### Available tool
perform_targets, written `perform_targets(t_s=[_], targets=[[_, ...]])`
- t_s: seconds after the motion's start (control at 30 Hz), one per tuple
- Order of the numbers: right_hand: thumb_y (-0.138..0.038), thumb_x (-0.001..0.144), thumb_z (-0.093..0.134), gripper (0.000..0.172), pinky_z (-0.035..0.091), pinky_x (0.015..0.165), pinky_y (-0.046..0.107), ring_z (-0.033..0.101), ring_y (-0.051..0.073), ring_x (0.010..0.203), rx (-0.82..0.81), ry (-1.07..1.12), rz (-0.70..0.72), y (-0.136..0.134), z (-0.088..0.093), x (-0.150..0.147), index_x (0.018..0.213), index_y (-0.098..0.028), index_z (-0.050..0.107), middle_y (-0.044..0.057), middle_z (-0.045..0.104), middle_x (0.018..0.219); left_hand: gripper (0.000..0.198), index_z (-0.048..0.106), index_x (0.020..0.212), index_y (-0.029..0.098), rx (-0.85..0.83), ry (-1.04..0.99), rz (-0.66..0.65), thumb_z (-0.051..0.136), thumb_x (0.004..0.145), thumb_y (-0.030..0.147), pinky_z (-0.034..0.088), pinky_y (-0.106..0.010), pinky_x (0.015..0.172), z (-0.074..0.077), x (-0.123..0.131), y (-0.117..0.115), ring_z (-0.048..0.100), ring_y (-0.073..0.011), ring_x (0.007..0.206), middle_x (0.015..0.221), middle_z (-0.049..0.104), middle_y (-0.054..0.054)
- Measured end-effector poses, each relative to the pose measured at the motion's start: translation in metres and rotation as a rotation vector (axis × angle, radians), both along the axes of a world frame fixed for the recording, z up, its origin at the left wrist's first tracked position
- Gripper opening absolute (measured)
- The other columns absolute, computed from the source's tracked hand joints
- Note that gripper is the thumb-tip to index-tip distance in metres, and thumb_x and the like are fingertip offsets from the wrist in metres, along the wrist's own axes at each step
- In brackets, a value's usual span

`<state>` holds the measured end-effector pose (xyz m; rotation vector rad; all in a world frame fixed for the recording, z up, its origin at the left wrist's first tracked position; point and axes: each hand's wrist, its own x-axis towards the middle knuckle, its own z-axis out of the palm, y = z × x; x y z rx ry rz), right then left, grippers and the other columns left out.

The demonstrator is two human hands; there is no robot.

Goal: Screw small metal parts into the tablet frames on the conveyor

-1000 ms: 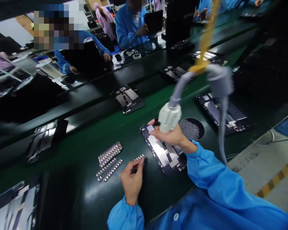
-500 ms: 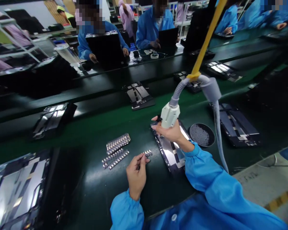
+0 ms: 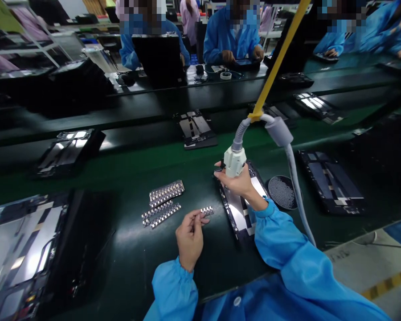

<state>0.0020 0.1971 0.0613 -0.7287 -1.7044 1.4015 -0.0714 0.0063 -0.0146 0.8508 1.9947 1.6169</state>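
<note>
My left hand (image 3: 190, 238) is closed, pinching a short strip of small circuit boards (image 3: 207, 211) between thumb and fingers above the bench. My right hand (image 3: 235, 182) is wrapped round a white electric screwdriver (image 3: 235, 161), which hangs by its grey cable from a yellow strap (image 3: 280, 62). Its lower end is hidden by the hand. Under the right hand lies an opened tablet-like device (image 3: 235, 211) with silvery panels and a dark edge. Left of my left hand, more board strips (image 3: 167, 192) rest on the bench, some stacked, others lying singly.
A round dish (image 3: 282, 191) of tiny parts stands right of the device. More opened devices lie on the green bench (image 3: 127, 160), one (image 3: 332, 182) at right and a large one (image 3: 23, 245) at left. Co-workers in blue (image 3: 232, 33) sit opposite.
The camera view has tilted and shifted slightly. The grey cable and strap have swung left. Both hands keep their holds. Across the bench, a co-worker's upright dark panel has been lowered flat.
</note>
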Motion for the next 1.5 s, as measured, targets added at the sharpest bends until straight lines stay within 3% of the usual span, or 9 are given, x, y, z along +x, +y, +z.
perform_targets(t_s=[0.27, 0.83, 1.03, 1.17, 1.33, 1.5], targets=[[-0.023, 0.067, 0.072, 0.024, 0.043, 0.04, 0.025, 0.051, 0.011, 0.036, -0.102, 0.155, -0.021, -0.01, 0.014, -0.002, 0.087, -0.017, 0.061, -0.008, 0.052, 0.046, 0.026, 0.069, 0.096, 0.016, 0.085, 0.12, -0.04, 0.043, 0.091, 0.021, 0.06, -0.029, 0.071, -0.002, -0.003, 0.001, 0.07, -0.0163, 0.084, 0.106, 0.07, -0.01], [-0.024, 0.068, 0.071, 0.019, 0.044, 0.043, 0.025, 0.051, 0.01, 0.038, -0.096, 0.083, 0.02, -0.013, 0.002, -0.01, 0.085, -0.016, 0.064, -0.007, 0.053, 0.046, 0.026, 0.07, 0.093, 0.016, 0.137, 0.176, -0.052, 0.045, 0.089, 0.013, 0.061, -0.027, 0.071, -0.002, -0.003, 0.003, 0.07, -0.0148, 0.083, 0.099, 0.071, -0.007], [-0.025, 0.069, 0.071, 0.019, 0.045, 0.043, 0.024, 0.051, 0.01, 0.04, -0.071, 0.053, 0.067, -0.015, -0.001, -0.011, 0.082, -0.016, 0.062, -0.006, 0.052, 0.048, 0.027, 0.068, 0.101, 0.016, 0.139, 0.23, -0.055, 0.044, 0.09, 0.011, 0.061, -0.027, 0.073, 0.0, -0.001, 0.001, 0.07, -0.0146, 0.086, 0.1, 0.071, -0.006], [-0.027, 0.069, 0.07, 0.019, 0.044, 0.044, 0.025, 0.051, 0.01, 0.043, -0.047, 0.027, 0.08, -0.019, -0.001, -0.011, 0.082, -0.015, 0.063, -0.005, 0.054, 0.052, 0.027, 0.067, 0.106, 0.018, 0.131, 0.442, -0.136, 0.048, 0.089, 0.009, 0.058, -0.031, 0.087, 0.01, 0.013, -0.002, 0.067, -0.0166, 0.1, 0.106, 0.071, -0.007], [-0.028, 0.07, 0.069, 0.021, 0.044, 0.047, 0.025, 0.05, 0.011, 0.045, -0.029, -0.015, 0.076, -0.022, 0.0, -0.009, 0.086, -0.015, 0.064, -0.005, 0.052, 0.052, 0.02, 0.065, 0.104, 0.015, 0.231, 0.608, -0.307, 0.06, 0.085, 0.01, 0.056, -0.028, 0.088, 0.02, 0.044, 0.004, 0.068, -0.0154, 0.096, 0.101, 0.072, -0.007], [-0.029, 0.07, 0.07, 0.021, 0.043, 0.045, 0.023, 0.049, 0.009, 0.044, -0.058, -0.012, 0.094, -0.021, -0.002, -0.009, 0.083, -0.016, 0.062, -0.005, 0.052, 0.053, 0.021, 0.063, 0.106, 0.013, 0.287, 0.751, -0.53, 0.06, 0.087, 0.023, 0.047, -0.042, 0.104, 0.019, 0.069, 0.009, 0.064, -0.0198, 0.108, 0.103, 0.072, -0.007]])
